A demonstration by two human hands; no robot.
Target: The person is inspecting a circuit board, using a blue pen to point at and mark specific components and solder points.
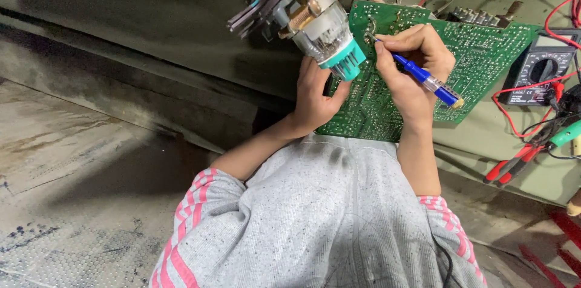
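Right hand (414, 61) closed around blue-handled soldering iron (423, 76), tip touching green circuit board (484, 52) on workbench (484, 143), left hand (318, 97) gripping board's near-left edge, thumb on top, beneath picture-tube neck (315, 16), multimeter (541, 70) and red probes (514, 164) to the right.

Even light, sharp, shadowed left

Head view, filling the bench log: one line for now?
left hand: steadies circuit board | right hand: blue soldering iron, tip on board | multimeter beside
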